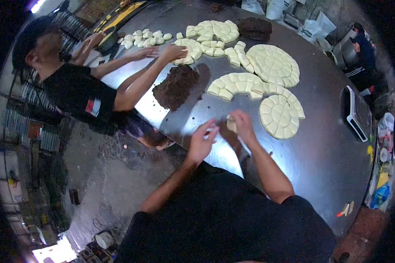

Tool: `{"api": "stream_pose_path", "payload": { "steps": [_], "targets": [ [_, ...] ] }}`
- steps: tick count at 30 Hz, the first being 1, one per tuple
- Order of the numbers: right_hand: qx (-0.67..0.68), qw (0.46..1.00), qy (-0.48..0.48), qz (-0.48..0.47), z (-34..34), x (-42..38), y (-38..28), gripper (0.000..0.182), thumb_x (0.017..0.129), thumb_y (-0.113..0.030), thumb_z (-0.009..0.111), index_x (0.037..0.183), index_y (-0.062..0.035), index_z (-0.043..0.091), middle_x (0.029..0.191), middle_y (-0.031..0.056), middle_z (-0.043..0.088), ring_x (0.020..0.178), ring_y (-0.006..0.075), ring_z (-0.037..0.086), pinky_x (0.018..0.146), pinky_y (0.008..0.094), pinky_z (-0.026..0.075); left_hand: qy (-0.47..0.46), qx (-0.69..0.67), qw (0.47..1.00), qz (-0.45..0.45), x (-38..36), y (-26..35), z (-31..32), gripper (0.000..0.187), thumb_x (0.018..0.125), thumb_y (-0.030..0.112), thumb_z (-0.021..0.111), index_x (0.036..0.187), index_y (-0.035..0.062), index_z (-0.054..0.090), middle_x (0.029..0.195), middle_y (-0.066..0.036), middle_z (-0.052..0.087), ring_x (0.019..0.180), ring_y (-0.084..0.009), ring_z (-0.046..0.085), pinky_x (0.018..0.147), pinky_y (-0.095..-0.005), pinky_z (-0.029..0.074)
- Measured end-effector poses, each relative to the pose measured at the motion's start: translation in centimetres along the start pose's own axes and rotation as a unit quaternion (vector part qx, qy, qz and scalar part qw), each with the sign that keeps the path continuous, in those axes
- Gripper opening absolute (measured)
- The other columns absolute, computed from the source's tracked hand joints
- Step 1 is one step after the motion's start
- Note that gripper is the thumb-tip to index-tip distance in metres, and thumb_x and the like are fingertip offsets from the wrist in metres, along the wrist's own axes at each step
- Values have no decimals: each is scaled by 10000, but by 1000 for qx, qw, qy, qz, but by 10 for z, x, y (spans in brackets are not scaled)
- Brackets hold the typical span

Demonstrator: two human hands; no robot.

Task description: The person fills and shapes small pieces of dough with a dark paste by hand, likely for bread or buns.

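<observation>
My right hand is closed on a small piece of pale dough, just above the metal table. My left hand is close by on the left, its fingers half curled and apart, with nothing visible in them. Beyond my hands lies a curved band of cut dough pieces. To the right of it sits a round slab of scored dough, with a larger round one farther back. A heap of dark brown crumbly filling rests ahead of my left hand.
A co-worker at the left reaches over more dough. Several dough balls and another dark mound lie at the back. A scale-like device and a brush are on the right. Another person stands far right.
</observation>
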State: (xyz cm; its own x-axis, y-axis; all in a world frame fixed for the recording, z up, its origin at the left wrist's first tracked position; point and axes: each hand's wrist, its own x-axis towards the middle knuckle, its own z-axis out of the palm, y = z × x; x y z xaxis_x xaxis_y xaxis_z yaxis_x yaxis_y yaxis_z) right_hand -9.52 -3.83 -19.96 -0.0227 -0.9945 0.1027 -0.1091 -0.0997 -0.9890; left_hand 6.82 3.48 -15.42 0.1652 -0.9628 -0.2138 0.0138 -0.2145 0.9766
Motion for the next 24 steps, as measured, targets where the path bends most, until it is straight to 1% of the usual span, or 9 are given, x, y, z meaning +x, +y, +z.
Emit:
{"api": "stream_pose_path", "payload": {
  "steps": [2,7,10,13,16,18,20,21,24],
  "targets": [
    [-101,995,3,-3,1,-28,-62,356,830,-311,641,688,7,570,599,176,542,566,244,547,555,400,422,-51,13,987,152,-2,23,30,222,893,157,607,1041,1,659,805,-83,645,775,-138,629,677,-269,515],
    [-160,900,204,-350,-48,-15,-145,222,858,-240,628,776,-35,602,672,103,574,574,229,571,534,338,442,-62,-5,980,188,-25,103,80,182,870,133,641,949,-28,671,827,-110,683,738,-91,619,670,-254,500],
    [-81,941,269,-187,-61,-29,-177,386,892,-242,603,584,-15,552,467,72,489,452,112,477,446,268,366,-46,-57,976,204,-37,123,107,193,879,142,644,813,-39,635,680,-48,624,621,-83,553,581,-260,466],
    [-78,920,259,-284,-37,-47,-170,382,912,-179,551,589,24,577,473,38,500,487,66,470,442,260,367,-9,-125,978,167,-38,131,103,458,943,340,568,626,10,548,577,-3,526,550,-72,461,487,-260,378],
    [67,955,111,-265,-25,-77,-180,192,865,-116,565,826,31,681,713,104,667,499,142,548,506,291,461,-36,-188,975,115,-39,132,65,619,963,526,439,543,79,525,529,19,486,517,-81,436,459,-272,328],
    [49,965,116,-232,0,-71,-168,281,881,-147,557,709,60,638,735,104,655,644,159,595,612,241,472,45,-120,992,-7,-25,114,24,564,976,492,432,636,66,577,622,-24,562,566,-123,512,474,-288,378],
    [-67,959,-15,-276,17,-59,-135,137,818,-101,622,852,20,676,901,126,673,778,203,632,720,284,497,15,-318,946,-63,-2,86,-12,443,969,431,481,869,25,626,812,-84,631,682,-179,592,553,-314,463],
    [-86,953,-107,-269,28,-55,-113,158,787,-84,652,916,-1,688,967,132,677,837,223,643,761,309,505,-22,-251,962,-109,1,59,-43,386,955,382,516,994,7,598,901,-101,633,750,-201,606,613,-323,486],
    [-13,955,-295,-43,68,-46,-76,241,781,-102,655,1016,-49,668,1025,131,662,962,290,618,827,383,492,-68,-288,927,-230,3,-50,-114,322,903,232,568,1140,15,572,1072,-98,636,991,-207,609,848,-330,504]
  ]
}}
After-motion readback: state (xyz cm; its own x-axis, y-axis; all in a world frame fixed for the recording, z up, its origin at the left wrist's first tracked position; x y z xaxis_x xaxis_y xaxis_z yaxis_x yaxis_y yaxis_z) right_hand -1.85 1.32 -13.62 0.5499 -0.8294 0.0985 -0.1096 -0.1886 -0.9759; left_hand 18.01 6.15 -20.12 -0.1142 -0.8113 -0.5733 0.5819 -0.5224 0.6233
